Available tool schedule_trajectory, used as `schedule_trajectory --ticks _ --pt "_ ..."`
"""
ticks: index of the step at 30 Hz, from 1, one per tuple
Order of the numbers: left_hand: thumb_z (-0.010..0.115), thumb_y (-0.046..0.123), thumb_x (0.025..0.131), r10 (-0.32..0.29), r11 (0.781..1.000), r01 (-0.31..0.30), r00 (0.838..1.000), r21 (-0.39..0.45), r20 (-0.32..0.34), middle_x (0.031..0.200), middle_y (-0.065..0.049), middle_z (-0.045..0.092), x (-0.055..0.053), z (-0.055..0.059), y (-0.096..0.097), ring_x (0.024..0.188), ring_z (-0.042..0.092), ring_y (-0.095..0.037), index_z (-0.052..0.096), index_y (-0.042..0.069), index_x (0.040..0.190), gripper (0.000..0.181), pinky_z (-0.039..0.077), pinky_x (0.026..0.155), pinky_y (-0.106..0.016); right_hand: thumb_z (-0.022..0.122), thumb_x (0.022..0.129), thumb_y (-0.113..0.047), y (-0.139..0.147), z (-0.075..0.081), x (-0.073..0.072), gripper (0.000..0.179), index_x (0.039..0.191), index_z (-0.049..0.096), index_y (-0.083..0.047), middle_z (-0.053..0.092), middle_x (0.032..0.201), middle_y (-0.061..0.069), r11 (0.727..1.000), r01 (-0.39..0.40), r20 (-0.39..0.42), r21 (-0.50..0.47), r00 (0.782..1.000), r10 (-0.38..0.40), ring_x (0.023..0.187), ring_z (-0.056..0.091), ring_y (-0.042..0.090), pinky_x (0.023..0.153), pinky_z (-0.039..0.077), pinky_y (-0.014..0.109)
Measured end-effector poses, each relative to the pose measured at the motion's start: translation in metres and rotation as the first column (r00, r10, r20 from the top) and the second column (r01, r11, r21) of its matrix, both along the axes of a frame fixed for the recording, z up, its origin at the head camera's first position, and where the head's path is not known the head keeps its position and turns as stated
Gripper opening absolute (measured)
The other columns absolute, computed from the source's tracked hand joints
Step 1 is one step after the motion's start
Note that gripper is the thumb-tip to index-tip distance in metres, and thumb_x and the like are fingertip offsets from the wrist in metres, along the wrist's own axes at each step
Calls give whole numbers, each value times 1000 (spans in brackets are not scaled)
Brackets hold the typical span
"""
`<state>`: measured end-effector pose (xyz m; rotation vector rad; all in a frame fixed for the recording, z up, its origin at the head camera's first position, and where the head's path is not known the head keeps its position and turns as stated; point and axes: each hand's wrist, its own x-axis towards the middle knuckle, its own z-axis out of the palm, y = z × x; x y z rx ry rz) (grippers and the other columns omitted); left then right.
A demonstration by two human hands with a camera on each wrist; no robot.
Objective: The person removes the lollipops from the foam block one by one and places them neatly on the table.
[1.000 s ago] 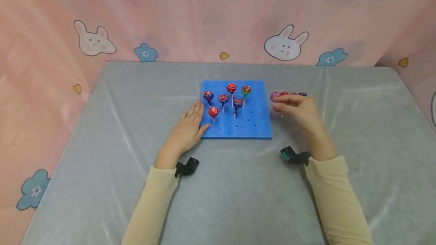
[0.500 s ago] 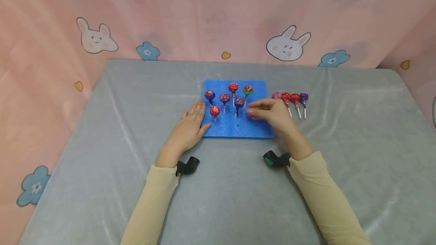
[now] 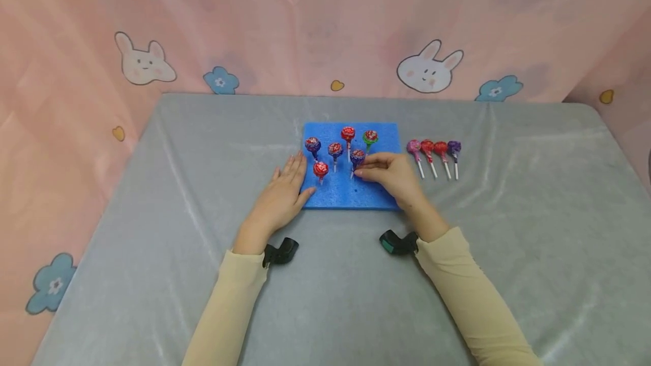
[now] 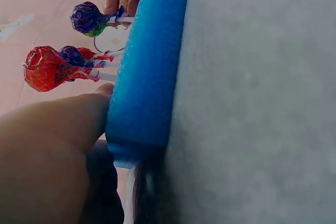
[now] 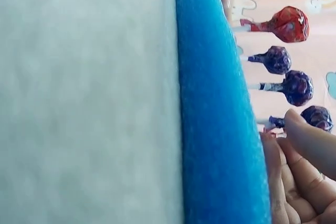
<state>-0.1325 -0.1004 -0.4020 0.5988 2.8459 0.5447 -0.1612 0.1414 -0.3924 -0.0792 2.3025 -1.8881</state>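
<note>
My left hand [image 3: 277, 199] lies flat along the left edge of a blue foam board [image 3: 330, 196], its thumb over the near corner. Several wrapped lollipops stand upright in the board, among them a red lollipop [image 3: 321, 169], a green-and-red lollipop [image 3: 370, 136] and a dark purple lollipop [image 3: 357, 156]. Over the board's right half, my right hand [image 3: 391, 177] pinches the purple lollipop just below its head, between thumb and fingers. In the right wrist view, my thumb [image 5: 304, 129] overlaps this lollipop's wrapper. Its stick is partly hidden by the fingertips.
Right of the board, a row of lollipops lies on the grey tablecloth [image 3: 508, 213]: a pink lollipop [image 3: 414, 146], two red ones and a purple lollipop [image 3: 454, 147] at the end. A pink patterned curtain [image 3: 305, 27] hangs behind the table.
My right hand has moved left from the lollipop row, over the board, to the purple lollipop. The row is now uncovered. My left hand has stayed at the board's edge.
</note>
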Motion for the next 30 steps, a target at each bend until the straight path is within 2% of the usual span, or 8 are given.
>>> schedule_trajectory --ticks 5,11,22,30 --pt "36 38 102 7 1000 -7 1000 5 -3 157 -10 3 0 0 -1 144 2 -24 9 2 150 66 7 114 -45 73 80 0 -5 0 1 22 96 66 12 70 89 16 999 2 -10 53 1000 -2 72 66 3 72 51 17" --pt "37 37 102 2 1000 -2 1000 9 -11 157 -12 4 1 0 0 144 3 -25 9 2 150 66 8 114 -46 74 80 -3 -6 -2 3 20 93 67 11 70 89 18 995 22 -33 94 999 -19 71 65 4 70 51 17" --pt "35 38 102 5 1000 -5 1000 -1 8 157 -10 2 1 0 1 144 2 -23 7 3 150 66 6 114 -44 73 80 0 -7 -3 5 16 88 67 12 70 84 17 997 33 -70 65 997 -28 66 63 2 63 52 18" --pt "36 37 102 0 1000 0 1000 15 -2 157 -11 3 1 0 1 143 3 -25 8 2 150 65 7 114 -45 72 81 2 -8 -3 6 16 89 66 15 69 87 22 998 41 -55 39 998 -39 67 63 1 65 53 18"
